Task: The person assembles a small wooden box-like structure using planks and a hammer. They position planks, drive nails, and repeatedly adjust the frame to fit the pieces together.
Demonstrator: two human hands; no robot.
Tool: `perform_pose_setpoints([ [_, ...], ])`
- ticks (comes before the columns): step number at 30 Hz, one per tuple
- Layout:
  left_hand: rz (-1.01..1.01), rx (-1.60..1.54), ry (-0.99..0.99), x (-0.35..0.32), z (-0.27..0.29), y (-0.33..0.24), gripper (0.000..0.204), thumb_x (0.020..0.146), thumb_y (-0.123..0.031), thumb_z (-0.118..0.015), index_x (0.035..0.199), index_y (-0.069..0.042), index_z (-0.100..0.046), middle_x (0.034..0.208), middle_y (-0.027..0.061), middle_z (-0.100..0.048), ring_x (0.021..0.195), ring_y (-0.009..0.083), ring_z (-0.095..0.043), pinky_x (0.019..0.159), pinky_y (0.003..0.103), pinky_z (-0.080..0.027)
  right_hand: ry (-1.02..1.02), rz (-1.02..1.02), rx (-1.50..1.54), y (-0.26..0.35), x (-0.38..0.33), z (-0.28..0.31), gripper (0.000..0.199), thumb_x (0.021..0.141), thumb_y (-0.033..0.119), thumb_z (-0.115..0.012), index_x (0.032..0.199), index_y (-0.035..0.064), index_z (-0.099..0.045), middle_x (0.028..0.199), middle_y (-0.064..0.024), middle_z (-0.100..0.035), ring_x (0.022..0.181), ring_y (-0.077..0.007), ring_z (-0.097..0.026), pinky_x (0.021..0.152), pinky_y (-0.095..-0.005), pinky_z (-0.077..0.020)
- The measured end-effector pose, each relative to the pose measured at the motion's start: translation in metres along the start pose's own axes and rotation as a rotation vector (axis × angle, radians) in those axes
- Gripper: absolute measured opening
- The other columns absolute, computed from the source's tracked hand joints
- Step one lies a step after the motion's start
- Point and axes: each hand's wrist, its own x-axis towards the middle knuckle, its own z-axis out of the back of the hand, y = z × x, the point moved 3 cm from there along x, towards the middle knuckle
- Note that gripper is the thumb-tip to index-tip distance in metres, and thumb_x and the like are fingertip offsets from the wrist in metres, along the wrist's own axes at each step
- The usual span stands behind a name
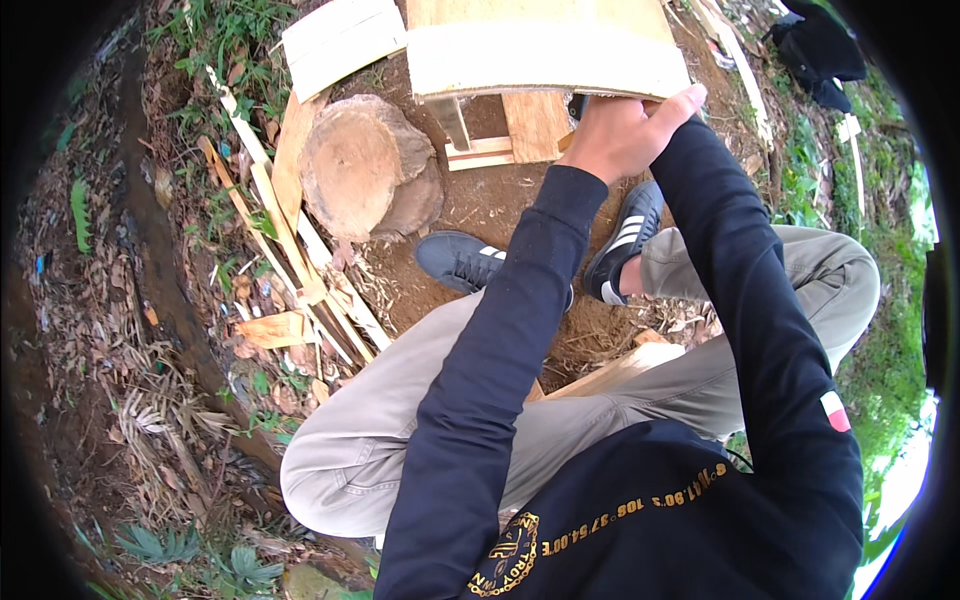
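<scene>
Both my hands are at the front edge of a pale wooden board [545, 60], the top of a low wooden stand. My left hand [622, 135] is closed just under that edge, its thumb stretched to the right. What its fingers hold is hidden by the board, though a small dark thing shows beside them. My right sleeve [705, 165] reaches the same spot, and the right hand is hidden behind the left thumb and under the board. Below the top, a wooden leg panel [535, 127] and a low crosspiece [480, 155] show.
A round cut log [350, 165] stands left of the stand, beside long wood strips [280, 225]. Another pale board [343, 45] lies at the far left. My shoes [630, 235] rest on bare soil. A black cloth-like thing [818, 55] lies at the far right.
</scene>
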Motion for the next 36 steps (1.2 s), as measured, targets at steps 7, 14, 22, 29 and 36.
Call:
perform_pose_setpoints([
  [7, 0.134, 0.148, 0.068, -0.001, -0.009, 0.011, 0.051, 0.086, -0.051, -0.059, 0.093, -0.002, -0.068, 0.08, 0.0156, -0.069, 0.084, 0.0316, -0.066, 0.08, 0.039, -0.05, -0.016, -0.01, 0.01, -0.001, -0.003, -0.004, 0.031, 0.081, 0.03, -0.066, 0.071, 0.0009, -0.062, 0.07, -0.0214, -0.062, 0.062, -0.033, -0.064, 0.055, -0.0433, -0.0471],
  [14, -0.124, 0.269, -0.096, -0.033, 0.008, 0.046, 0.057, 0.083, -0.046, -0.068, 0.109, 0.004, -0.058, 0.101, 0.0185, -0.061, 0.096, 0.0311, -0.061, 0.088, 0.042, -0.048, -0.073, -0.043, 0.025, -0.004, 0.005, -0.007, 0.034, 0.08, 0.032, -0.067, 0.07, 0.0007, -0.062, 0.069, -0.0221, -0.062, 0.063, -0.034, -0.064, 0.055, -0.0443, -0.0476],
  [22, 0.313, 0.24, -0.521, -0.06, 0.079, 0.115, 0.022, 0.093, -0.013, -0.047, 0.086, 0.004, -0.059, 0.096, 0.0158, -0.06, 0.09, 0.0258, -0.062, 0.086, 0.036, -0.047, -0.096, -0.097, 0.038, -0.006, 0.016, -0.026, 0.036, 0.08, 0.035, -0.067, 0.068, 0.0004, -0.063, 0.068, -0.023, -0.061, 0.064, -0.0352, -0.065, 0.056, -0.0454, -0.0482],
  [29, -0.163, 0.088, -0.229, -0.025, -0.004, 0.051, 0.045, 0.086, -0.037, -0.057, 0.103, 0.004, -0.062, 0.099, 0.0145, -0.064, 0.096, 0.025, -0.061, 0.085, 0.037, -0.048, -0.09, -0.17, 0.095, -0.009, 0.027, -0.042, 0.039, 0.079, 0.037, -0.068, 0.068, 0.0002, -0.063, 0.068, -0.0237, -0.061, 0.065, -0.0362, -0.066, 0.057, -0.0464, -0.0487],
  [36, -0.027, 0.246, 0.158, 0.014, -0.027, 0.03, 0.014, 0.083, -0.014, -0.071, 0.086, -0.004, -0.061, 0.082, 0.002, -0.057, 0.078, 0.0128, -0.054, 0.076, 0.029, -0.045, -0.122, -0.164, 0.142, -0.046, 0.063, -0.076, 0.041, 0.079, 0.039, -0.069, 0.067, 0.0, -0.064, 0.067, -0.0245, -0.061, 0.066, -0.0372, -0.067, 0.057, -0.0473, -0.0492],
])
